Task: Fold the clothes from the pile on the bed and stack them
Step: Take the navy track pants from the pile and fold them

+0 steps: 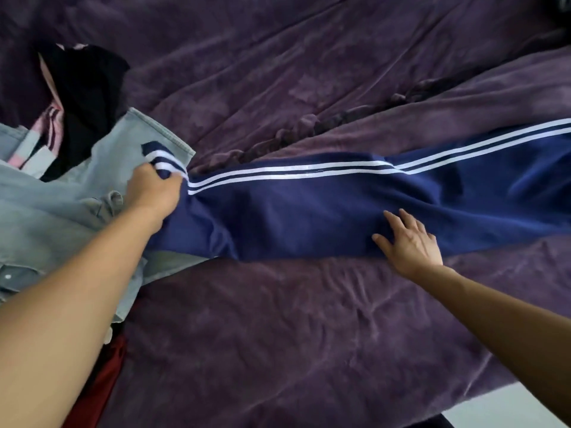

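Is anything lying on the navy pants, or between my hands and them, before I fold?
Nothing visible does. The left hand grips the striped end of the navy pants, which lies on top of the denim garment, and the right hand presses flat on their middle. No other clothing lies on them.

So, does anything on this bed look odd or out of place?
Nothing looks damaged or spilled. The navy striped trousers lie stretched across the purple bedspread, not yet folded. One end is bunched in the left hand, on top of the denim garment. The right hand lies flat on them.
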`<action>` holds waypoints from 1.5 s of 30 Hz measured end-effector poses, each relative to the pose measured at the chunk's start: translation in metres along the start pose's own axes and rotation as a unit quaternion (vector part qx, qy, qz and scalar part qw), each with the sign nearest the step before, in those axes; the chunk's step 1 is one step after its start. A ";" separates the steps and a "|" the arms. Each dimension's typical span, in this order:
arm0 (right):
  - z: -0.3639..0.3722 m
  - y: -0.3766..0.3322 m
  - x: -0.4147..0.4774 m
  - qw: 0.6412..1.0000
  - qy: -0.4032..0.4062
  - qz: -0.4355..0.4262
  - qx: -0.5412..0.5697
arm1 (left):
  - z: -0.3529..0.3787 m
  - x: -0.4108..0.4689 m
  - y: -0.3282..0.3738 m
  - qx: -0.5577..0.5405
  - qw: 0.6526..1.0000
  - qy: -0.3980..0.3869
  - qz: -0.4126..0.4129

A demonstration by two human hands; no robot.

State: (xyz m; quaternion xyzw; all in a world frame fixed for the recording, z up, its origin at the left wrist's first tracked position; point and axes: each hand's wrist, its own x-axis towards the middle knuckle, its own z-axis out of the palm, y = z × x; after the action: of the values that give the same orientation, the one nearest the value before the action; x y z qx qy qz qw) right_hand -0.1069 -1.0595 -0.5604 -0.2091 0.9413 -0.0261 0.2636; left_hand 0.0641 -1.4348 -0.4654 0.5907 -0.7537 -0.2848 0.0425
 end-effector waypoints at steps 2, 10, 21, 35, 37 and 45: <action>-0.007 0.010 -0.005 1.000 0.002 0.002 0.030 | 0.019 -0.017 0.035 -0.067 0.997 -0.041 0.025; -0.032 0.075 -0.004 0.994 0.011 -0.006 0.109 | 0.146 -0.109 0.156 -0.060 0.983 -0.161 0.067; -0.062 0.172 0.026 0.994 0.004 -0.079 0.069 | 0.228 -0.153 0.139 0.021 0.996 -0.086 0.009; -0.007 0.010 0.092 0.968 -0.057 -0.234 -0.070 | 0.171 -0.098 0.025 -0.047 0.985 0.017 -0.163; 0.008 0.012 0.095 0.968 -0.089 -0.212 -0.100 | 0.169 -0.089 0.020 -0.085 0.983 0.006 -0.160; -0.023 0.037 0.092 0.982 -0.064 -0.176 0.018 | 0.143 -0.109 0.090 -0.127 0.990 -0.042 0.037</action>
State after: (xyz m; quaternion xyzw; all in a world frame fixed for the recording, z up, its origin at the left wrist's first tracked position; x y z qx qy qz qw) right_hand -0.2041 -1.0647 -0.5916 -0.3684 0.8704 -0.0755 0.3179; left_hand -0.0380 -1.2684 -0.5118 0.5394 -0.7342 -0.4010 0.0958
